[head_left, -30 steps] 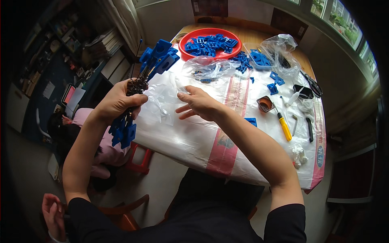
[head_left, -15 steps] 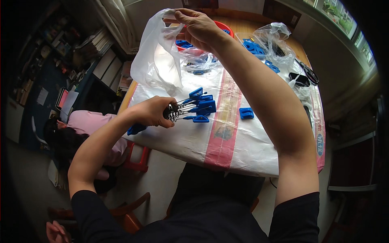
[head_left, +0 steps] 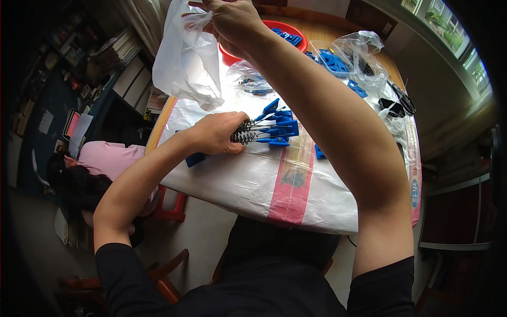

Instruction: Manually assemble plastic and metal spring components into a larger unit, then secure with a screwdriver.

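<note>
Bundle of blue clips (head_left: 282, 127): one, with slender rods and black coil springs (head_left: 244, 133); located over the near left part of the table, in the left hand (head_left: 219, 132). Whether it rests on the surface cannot be told. Left hand: thumb and fingers curled around the springs, blue ends fanning out to the right. Further blue parts (head_left: 195, 159) show below the left wrist; the join is hidden.

White plastic bag (head_left: 185, 68): one, thin, translucent, hanging from the right hand (head_left: 232, 24) at the top edge of the view. Right hand: fingers pinching a gathered portion of the bag; its lower end hangs near the left hand.

Table (head_left: 243, 193): covered in white sheeting with a pink-red band (head_left: 290, 203). Upon it:
- red basin (head_left: 227, 57), holding blue pieces, partly hidden by the right arm;
- clear tub (head_left: 315, 47), with blue pieces inside;
- clear bag (head_left: 252, 71), small parts within, beyond the bundle;
- loose blue piece (head_left: 357, 88), just beside the tub;
- second loose blue piece (head_left: 319, 152), partly covered by the right forearm.

Beside the table, left: person in pink (head_left: 111, 158); red stool (head_left: 177, 208).
</note>
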Action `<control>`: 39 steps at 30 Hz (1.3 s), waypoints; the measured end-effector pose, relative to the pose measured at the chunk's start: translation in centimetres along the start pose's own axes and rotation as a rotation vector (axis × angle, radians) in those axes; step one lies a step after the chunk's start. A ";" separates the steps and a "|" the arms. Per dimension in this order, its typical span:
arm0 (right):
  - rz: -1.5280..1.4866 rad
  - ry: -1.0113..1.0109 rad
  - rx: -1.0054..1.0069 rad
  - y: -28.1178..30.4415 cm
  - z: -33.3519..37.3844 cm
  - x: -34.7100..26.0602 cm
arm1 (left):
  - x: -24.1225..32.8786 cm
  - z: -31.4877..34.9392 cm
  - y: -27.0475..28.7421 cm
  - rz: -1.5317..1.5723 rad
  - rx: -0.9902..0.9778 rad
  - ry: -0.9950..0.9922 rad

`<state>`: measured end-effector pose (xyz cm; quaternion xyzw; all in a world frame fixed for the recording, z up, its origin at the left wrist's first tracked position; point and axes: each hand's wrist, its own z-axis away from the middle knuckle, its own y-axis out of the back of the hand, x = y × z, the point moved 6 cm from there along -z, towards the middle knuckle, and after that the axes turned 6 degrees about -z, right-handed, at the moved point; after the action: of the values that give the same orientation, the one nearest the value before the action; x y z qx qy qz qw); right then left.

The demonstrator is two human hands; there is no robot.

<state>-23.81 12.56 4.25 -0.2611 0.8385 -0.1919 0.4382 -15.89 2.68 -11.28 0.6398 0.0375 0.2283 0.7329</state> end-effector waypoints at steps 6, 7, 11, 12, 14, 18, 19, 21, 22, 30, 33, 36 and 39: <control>0.065 -0.018 0.036 0.2 -0.2 1.7 | -1.1 1.0 -0.2 0.033 0.079 0.091; 0.081 -0.011 0.036 0.4 -0.4 2.0 | -1.4 1.1 -0.1 0.041 0.052 0.129; 0.095 0.023 0.098 1.1 -1.2 2.6 | -2.1 2.6 1.0 0.090 0.140 0.131; 0.061 0.012 0.102 1.1 -1.1 2.8 | -2.5 3.2 1.4 0.091 0.184 0.112; -0.006 -0.006 0.110 1.1 -0.8 2.8 | -3.4 5.1 2.3 0.132 0.243 0.161; -0.030 -0.130 0.011 0.6 0.8 2.9 | -6.8 8.9 3.2 0.536 0.413 0.303; -0.051 -0.152 -0.035 0.2 1.1 3.1 | -8.4 9.7 3.0 0.730 0.475 0.338; -0.026 -0.217 -0.028 -0.2 2.3 3.6 | -10.8 10.1 2.1 1.086 0.685 0.458; -0.015 -0.250 -0.025 -0.5 2.8 3.8 | -12.2 10.4 1.7 1.233 0.838 0.549; 0.708 -0.618 0.039 4.5 9.5 3.5 | -20.0 11.8 3.5 1.444 1.211 0.598; 1.494 -0.339 -0.552 2.5 14.6 4.0 | -19.2 13.6 5.5 1.395 1.254 0.538; 1.627 -0.166 -0.837 2.0 17.8 5.9 | -16.1 12.2 7.8 1.282 1.208 0.501; 1.729 -0.462 -0.819 3.0 16.7 7.6 | -15.1 12.1 9.0 1.036 1.103 0.454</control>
<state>-14.26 8.78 -11.29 0.2794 0.6360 0.5559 0.4565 -27.75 -13.56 -4.08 0.7848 -0.0088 0.6139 0.0846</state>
